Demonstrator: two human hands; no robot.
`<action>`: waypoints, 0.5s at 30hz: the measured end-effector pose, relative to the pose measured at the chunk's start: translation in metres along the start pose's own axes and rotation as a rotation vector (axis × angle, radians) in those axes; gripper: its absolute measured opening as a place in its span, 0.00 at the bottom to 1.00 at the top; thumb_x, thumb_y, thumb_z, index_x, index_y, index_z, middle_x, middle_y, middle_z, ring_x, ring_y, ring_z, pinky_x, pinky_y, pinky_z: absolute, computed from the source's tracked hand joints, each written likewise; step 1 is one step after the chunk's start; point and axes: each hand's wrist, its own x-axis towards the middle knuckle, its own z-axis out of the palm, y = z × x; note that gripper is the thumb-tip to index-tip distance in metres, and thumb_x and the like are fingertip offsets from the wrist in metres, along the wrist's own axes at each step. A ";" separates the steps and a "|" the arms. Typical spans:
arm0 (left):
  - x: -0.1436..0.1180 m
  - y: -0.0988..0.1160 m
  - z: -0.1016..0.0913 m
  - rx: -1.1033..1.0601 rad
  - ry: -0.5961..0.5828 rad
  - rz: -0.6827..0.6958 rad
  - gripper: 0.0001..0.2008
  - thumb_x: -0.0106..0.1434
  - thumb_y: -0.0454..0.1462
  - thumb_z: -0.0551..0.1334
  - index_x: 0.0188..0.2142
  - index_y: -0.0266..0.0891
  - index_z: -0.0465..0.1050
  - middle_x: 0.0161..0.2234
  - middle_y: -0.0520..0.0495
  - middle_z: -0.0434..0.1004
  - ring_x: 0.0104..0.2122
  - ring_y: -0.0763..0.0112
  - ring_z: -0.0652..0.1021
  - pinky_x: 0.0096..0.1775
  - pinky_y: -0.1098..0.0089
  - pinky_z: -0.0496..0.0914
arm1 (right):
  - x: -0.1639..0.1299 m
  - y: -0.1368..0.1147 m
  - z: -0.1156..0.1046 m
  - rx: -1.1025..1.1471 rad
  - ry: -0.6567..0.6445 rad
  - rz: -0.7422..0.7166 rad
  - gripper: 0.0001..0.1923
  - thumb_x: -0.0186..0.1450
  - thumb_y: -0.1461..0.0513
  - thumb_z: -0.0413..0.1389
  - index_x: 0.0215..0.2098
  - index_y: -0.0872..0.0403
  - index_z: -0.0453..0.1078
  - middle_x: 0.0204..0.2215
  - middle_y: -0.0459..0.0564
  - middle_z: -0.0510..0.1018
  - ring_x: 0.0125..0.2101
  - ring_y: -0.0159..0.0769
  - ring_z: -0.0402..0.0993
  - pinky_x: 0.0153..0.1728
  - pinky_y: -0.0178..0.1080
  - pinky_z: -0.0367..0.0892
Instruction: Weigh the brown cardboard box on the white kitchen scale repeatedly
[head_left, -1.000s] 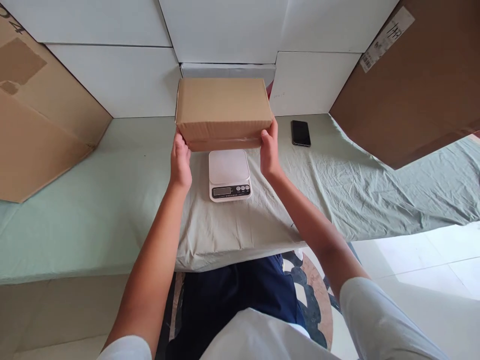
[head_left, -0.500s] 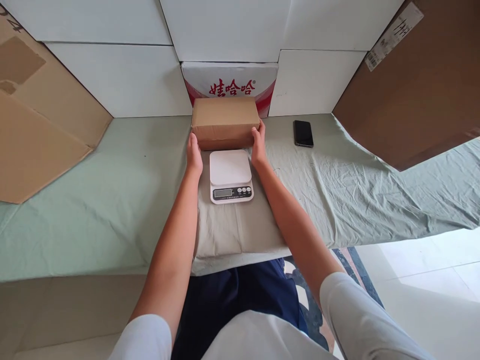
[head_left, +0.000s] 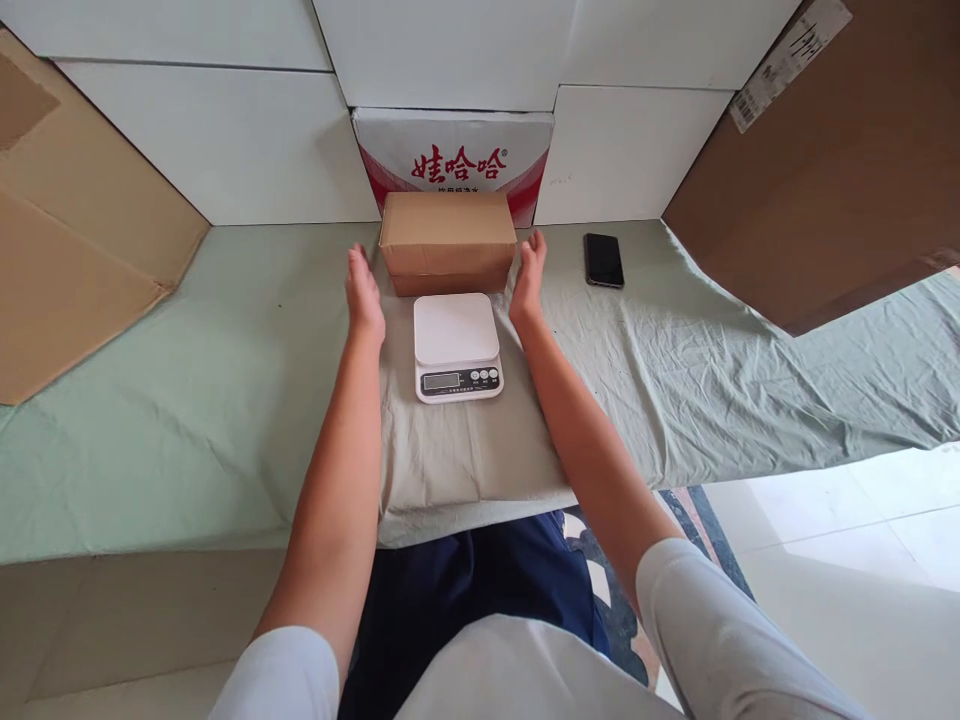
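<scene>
A small closed cardboard box point(head_left: 448, 222) rests on the green cloth, just behind a white digital kitchen scale point(head_left: 456, 330). The scale's platform is bare, and its display strip and buttons face me. My left hand point(head_left: 364, 297) is held open to the left of the box, fingers stretched out and a gap between palm and cardboard. On the other side my right hand point(head_left: 529, 280) is open too, fingers extended, close to the box's right end but holding nothing.
A black phone point(head_left: 604, 260) lies to the right on the cloth point(head_left: 225, 400). Large cardboard panels flank the surface at left point(head_left: 82, 240) and right point(head_left: 817, 180). Behind stand white panels point(head_left: 210, 140) and a white-and-red printed carton point(head_left: 457, 135).
Both hands have let go of the cardboard box and moved apart, the left one outward to the left, the right slightly to the right. The box stays behind the scale.
</scene>
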 end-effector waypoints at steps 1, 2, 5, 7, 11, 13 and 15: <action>-0.001 0.009 -0.007 0.002 0.020 -0.003 0.45 0.70 0.65 0.35 0.74 0.41 0.50 0.79 0.48 0.38 0.77 0.60 0.42 0.76 0.54 0.40 | 0.008 0.000 -0.009 -0.003 0.028 0.002 0.43 0.62 0.35 0.46 0.70 0.42 0.47 0.75 0.48 0.49 0.78 0.42 0.42 0.76 0.60 0.43; -0.003 0.018 -0.014 0.000 0.040 -0.002 0.46 0.70 0.63 0.29 0.75 0.37 0.45 0.79 0.47 0.36 0.77 0.60 0.40 0.76 0.55 0.38 | 0.015 0.000 -0.018 -0.015 0.046 0.006 0.43 0.63 0.36 0.43 0.71 0.41 0.45 0.76 0.48 0.47 0.78 0.41 0.42 0.76 0.61 0.43; -0.010 0.039 -0.034 -0.032 0.082 0.030 0.49 0.68 0.62 0.22 0.75 0.29 0.35 0.79 0.41 0.30 0.78 0.58 0.39 0.76 0.54 0.37 | 0.033 0.000 -0.049 -0.047 0.105 0.037 0.42 0.64 0.36 0.39 0.72 0.40 0.43 0.76 0.47 0.45 0.78 0.42 0.43 0.75 0.64 0.44; -0.013 0.047 -0.041 -0.054 0.102 0.024 0.49 0.68 0.61 0.21 0.75 0.29 0.34 0.79 0.41 0.29 0.78 0.59 0.38 0.76 0.54 0.37 | 0.038 -0.001 -0.064 -0.054 0.136 0.068 0.42 0.63 0.35 0.38 0.71 0.38 0.46 0.76 0.46 0.48 0.78 0.44 0.45 0.73 0.67 0.46; -0.015 0.050 -0.041 -0.067 0.112 -0.034 0.41 0.73 0.54 0.22 0.76 0.33 0.33 0.79 0.46 0.28 0.78 0.62 0.36 0.76 0.56 0.36 | 0.036 -0.002 -0.067 0.040 0.206 0.144 0.38 0.64 0.36 0.40 0.68 0.37 0.52 0.75 0.44 0.53 0.77 0.44 0.48 0.74 0.68 0.42; -0.015 0.047 -0.036 -0.060 0.102 -0.050 0.40 0.73 0.54 0.22 0.75 0.32 0.33 0.79 0.46 0.29 0.78 0.63 0.36 0.76 0.56 0.36 | 0.031 -0.004 -0.060 0.058 0.184 0.158 0.41 0.63 0.35 0.41 0.69 0.38 0.52 0.75 0.44 0.52 0.77 0.43 0.48 0.76 0.65 0.39; -0.014 0.041 -0.033 -0.046 0.089 -0.047 0.43 0.72 0.56 0.22 0.75 0.30 0.35 0.79 0.43 0.30 0.78 0.62 0.38 0.76 0.55 0.37 | 0.025 -0.005 -0.051 0.032 0.135 0.160 0.45 0.61 0.34 0.42 0.71 0.41 0.50 0.75 0.46 0.52 0.77 0.42 0.48 0.77 0.61 0.37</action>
